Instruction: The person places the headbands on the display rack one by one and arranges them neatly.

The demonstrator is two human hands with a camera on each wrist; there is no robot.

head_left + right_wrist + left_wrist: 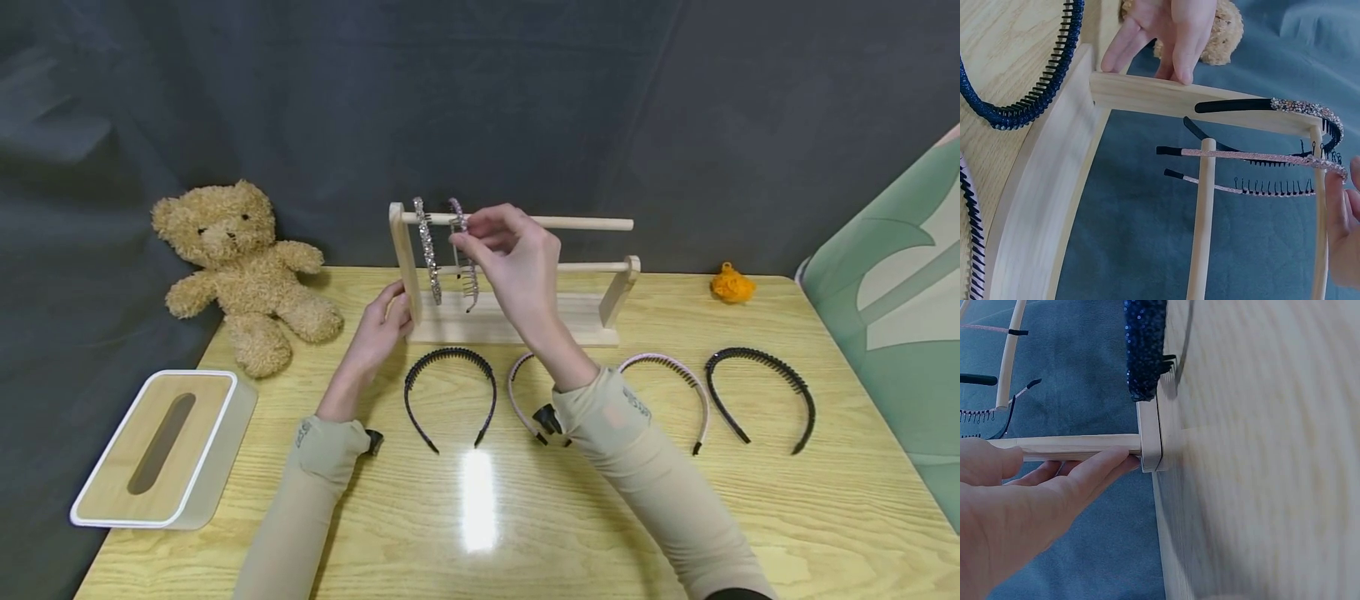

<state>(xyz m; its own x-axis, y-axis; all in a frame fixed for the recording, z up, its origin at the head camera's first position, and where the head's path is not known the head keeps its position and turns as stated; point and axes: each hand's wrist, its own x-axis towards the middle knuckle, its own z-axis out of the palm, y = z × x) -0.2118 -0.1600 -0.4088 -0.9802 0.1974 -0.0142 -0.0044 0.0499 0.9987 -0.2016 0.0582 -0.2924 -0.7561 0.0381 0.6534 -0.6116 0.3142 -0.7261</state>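
My right hand (525,262) pinches a glittery pink-purple headband (1241,155) near its top, where it sits over the upper rod (585,223) of a wooden rack. The headband's black-tipped ends hang down by the lower rod (1202,219). To its left, a rhinestone-covered headband (427,250) hangs on the same rod, close to the rack's left upright (406,267). Low on the outer side of that upright rests my left hand (381,327). In the left wrist view its extended fingers (1100,472) lie against the wood, with nothing wrapped in the palm.
On the table before the rack lie a dark blue glittery headband (450,352), two pink headbands, one (517,367) partly hidden by my right arm, and a black headband (806,400). A teddy bear (251,275) and tissue box (161,450) stand left; an orange object (732,285) lies right.
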